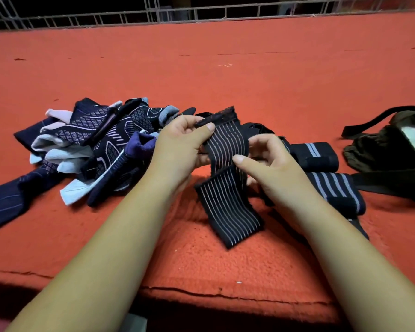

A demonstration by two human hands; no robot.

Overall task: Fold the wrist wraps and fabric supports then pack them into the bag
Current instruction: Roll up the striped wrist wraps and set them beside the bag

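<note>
Two bare forearms (106, 248) are seen reaching in from the near edge over an orange mat (225, 68). Between them a striped wrist wrap (225, 200) is held up at the middle of the mat. Its long axis runs from a fuzzy fastening strip at the far end down towards the camera, with the pale stripes lying along that length; a bend is seen about halfway, and the near end is angled down to the mat. The far end is pinched between thumb and fingers of the left hand (180, 140). At the bend, the wrap is gripped by the right hand (268, 161), thumb on the front and fingers curled behind. A loose heap of dark and pale fabric supports (94, 144) is piled to the left. Two folded wraps (314, 155) are laid just right of the hands, and a dark bag (393, 144) is set further right. A railing (201, 13) is visible along the far edge.
</note>
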